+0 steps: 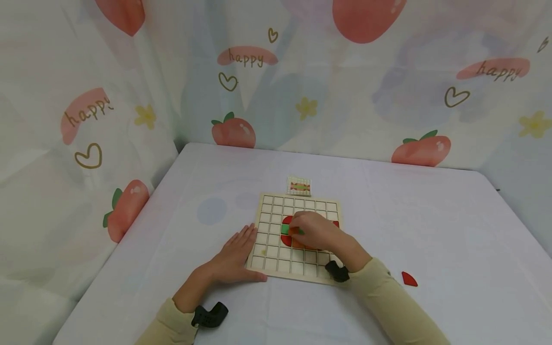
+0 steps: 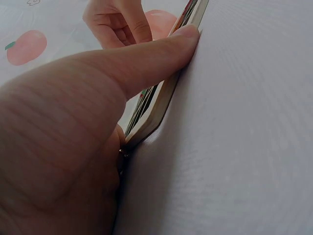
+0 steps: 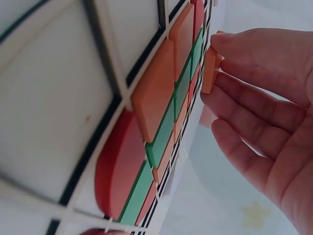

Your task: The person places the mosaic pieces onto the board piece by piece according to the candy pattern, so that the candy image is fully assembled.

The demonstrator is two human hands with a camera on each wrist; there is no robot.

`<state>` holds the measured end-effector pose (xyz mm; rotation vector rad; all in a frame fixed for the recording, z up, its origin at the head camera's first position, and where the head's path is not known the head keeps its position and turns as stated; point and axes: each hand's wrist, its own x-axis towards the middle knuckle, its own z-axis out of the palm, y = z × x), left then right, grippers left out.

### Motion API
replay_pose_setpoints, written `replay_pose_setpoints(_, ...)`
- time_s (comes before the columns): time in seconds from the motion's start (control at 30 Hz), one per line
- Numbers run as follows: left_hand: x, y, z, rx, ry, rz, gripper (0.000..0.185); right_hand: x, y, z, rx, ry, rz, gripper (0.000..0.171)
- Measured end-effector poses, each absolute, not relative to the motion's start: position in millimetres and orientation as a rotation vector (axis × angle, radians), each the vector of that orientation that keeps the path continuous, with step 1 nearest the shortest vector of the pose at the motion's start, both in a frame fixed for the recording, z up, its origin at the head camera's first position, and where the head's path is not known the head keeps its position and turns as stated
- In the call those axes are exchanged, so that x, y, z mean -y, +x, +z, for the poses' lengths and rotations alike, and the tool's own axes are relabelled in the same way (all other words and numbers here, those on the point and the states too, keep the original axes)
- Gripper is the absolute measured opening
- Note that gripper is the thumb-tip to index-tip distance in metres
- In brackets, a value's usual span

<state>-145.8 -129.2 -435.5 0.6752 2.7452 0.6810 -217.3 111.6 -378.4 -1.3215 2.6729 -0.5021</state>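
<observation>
— What fills the scene, starting with the biggest?

— A white cloth printed with strawberries and the word "happy" [image 1: 379, 81] hangs behind and to the sides; below it the pale counter [image 1: 431, 230] takes up the rest; on the counter, near the middle, lies a wooden grid board [image 1: 276, 225] ruled into square cells.

— And the hands?

— The left hand [image 1: 235, 261] lies flat at the board's left edge, fingers straight; in the left wrist view its thumb presses along the board's near rim; it grips nothing. The right hand [image 1: 316, 231] is over the middle of the board with fingers curled; the right wrist view shows its grip pinching a small orange tile [image 3: 210, 69] at the fingertips, held just off the board's surface, close to the pieces already seated.

— Which pieces are seated?

— Orange squares [image 3: 155, 93], green strips [image 3: 164, 137] and a red curved piece [image 3: 117, 169], packed touching one another inside the cells at the board's centre.

— Anything smaller lying about?

— A pattern card [image 1: 299, 186] sits just beyond the board's far edge; a loose red piece [image 1: 408, 279] lies on the counter well to the right of the board, beside the right sleeve.
</observation>
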Motion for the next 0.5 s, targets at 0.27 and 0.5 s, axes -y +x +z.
replay_pose_setpoints(0.27,130.5,-145.9,-436.9,-2.748,0.692,0.693,0.114,-101.1,-221.2,-380.9,-2.665,-1.335,-0.475,0.011)
replay_pose_setpoints(0.5,130.3,-144.5,-435.3,-2.741,0.695,0.697,0.113,-91.7,-223.3,-382.3,-2.673,-1.301,-0.416,0.006)
